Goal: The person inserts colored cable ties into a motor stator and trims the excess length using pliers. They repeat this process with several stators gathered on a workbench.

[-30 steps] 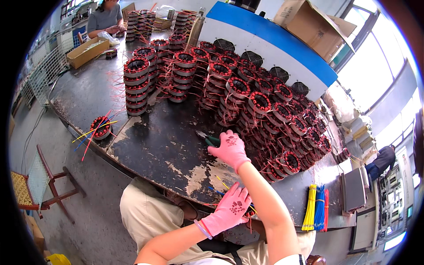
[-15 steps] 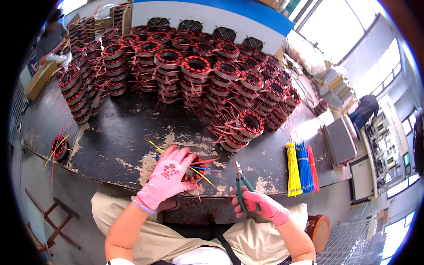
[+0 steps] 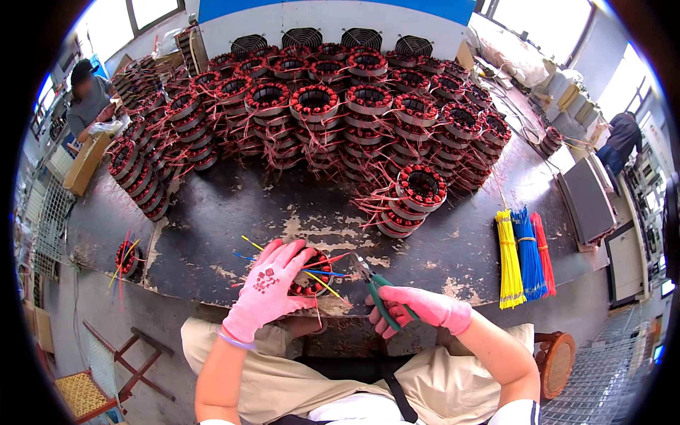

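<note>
My left hand (image 3: pixel 270 285), in a pink glove, rests over a ring-shaped motor stator (image 3: pixel 320 282) near the table's front edge, its fingers across the top and the thumb at the near side. Red, blue and yellow wires (image 3: pixel 327 285) stick out of the stator on both sides, and the hand hides its left part. Pliers with green handles (image 3: pixel 378 301) are held in my right hand (image 3: pixel 428 309), also gloved in pink. Their metal jaws point up and left, close to the ends of the red and blue wires; I cannot tell whether they touch.
Stacked stators (image 3: pixel 315 103) fill the far side of the table, with a shorter stack (image 3: pixel 418 195) nearer. Bundles of yellow (image 3: pixel 508 262), blue (image 3: pixel 528 255) and red wires (image 3: pixel 543 255) lie at right. Another wired stator (image 3: pixel 128 258) sits at left. Two people are in the background.
My right hand has brought the pliers closer to the stator, their jaws now near the wire ends. My left hand stays on the stator. The whole view has shifted and turned slightly.
</note>
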The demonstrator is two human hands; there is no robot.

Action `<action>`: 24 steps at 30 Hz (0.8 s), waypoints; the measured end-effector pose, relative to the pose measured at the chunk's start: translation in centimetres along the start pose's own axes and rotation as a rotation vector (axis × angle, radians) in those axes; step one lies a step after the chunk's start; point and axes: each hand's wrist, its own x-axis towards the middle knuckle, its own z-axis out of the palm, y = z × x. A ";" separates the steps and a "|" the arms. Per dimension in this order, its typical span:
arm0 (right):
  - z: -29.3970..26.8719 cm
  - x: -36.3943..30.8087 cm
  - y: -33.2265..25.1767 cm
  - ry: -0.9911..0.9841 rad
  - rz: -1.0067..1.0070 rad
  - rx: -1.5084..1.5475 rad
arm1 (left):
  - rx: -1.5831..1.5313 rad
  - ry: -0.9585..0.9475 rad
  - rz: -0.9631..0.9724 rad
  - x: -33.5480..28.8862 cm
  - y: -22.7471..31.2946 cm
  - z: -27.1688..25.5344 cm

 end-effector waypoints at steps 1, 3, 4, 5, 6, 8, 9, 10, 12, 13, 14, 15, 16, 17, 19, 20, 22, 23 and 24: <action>-0.1 -0.1 -0.1 0.000 0.000 -0.009 | -0.011 0.004 0.003 0.1 0.0 0.1; -0.2 -0.3 -0.3 0.000 -0.001 -0.025 | -0.025 0.011 0.010 0.2 0.0 0.3; -0.2 -0.4 -0.4 -0.001 0.003 -0.044 | -0.023 0.015 0.011 0.1 -0.2 0.3; -0.1 -0.7 -0.5 -0.003 0.007 -0.064 | -0.020 0.018 0.013 0.1 -0.2 0.3; -0.1 -0.8 -0.5 -0.004 0.011 -0.083 | -0.023 0.015 0.005 0.0 -0.2 0.3; -0.4 -0.9 -0.1 -0.003 0.006 -0.082 | -0.024 0.006 -0.001 0.0 -0.1 0.3; -0.5 -1.0 0.0 -0.003 0.003 -0.081 | -0.027 0.004 -0.005 0.1 -0.1 0.2; -0.3 -1.0 -0.2 0.011 -0.006 -0.084 | -0.026 0.000 -0.006 0.1 -0.1 0.1; 0.3 -0.9 -0.8 0.038 -0.026 -0.090 | -0.030 -0.003 -0.006 0.1 -0.1 0.2; 0.3 -0.6 -0.9 0.043 -0.021 -0.085 | -0.029 -0.001 -0.006 0.1 -0.2 0.2; 0.2 -0.3 -1.0 0.049 -0.016 -0.079 | -0.028 0.002 -0.006 0.1 -0.2 0.2; 0.2 -0.1 -1.0 0.055 -0.011 -0.074 | -0.026 0.001 -0.003 0.1 -0.2 0.2; 0.2 0.0 -1.1 0.055 -0.017 -0.089 | -0.023 0.002 -0.001 0.1 -0.2 0.2; 0.3 0.1 -1.1 0.055 -0.023 -0.104 | -0.021 0.003 0.001 0.0 -0.2 0.1; 0.4 0.0 -1.2 0.066 -0.026 -0.118 | -0.024 0.000 -0.004 0.0 -0.3 0.2; 0.4 -0.1 -1.2 0.076 -0.024 -0.117 | -0.025 -0.001 -0.006 0.0 -0.3 0.2; 0.3 -0.3 -1.1 0.087 -0.014 -0.125 | -0.036 0.006 -0.001 -0.1 -0.3 0.3; 0.2 -0.5 -1.0 0.088 -0.007 -0.133 | -0.041 0.009 0.001 -0.1 -0.3 0.3; 0.1 -0.6 -0.9 0.088 -0.001 -0.141 | -0.035 0.006 -0.002 -0.1 -0.3 0.2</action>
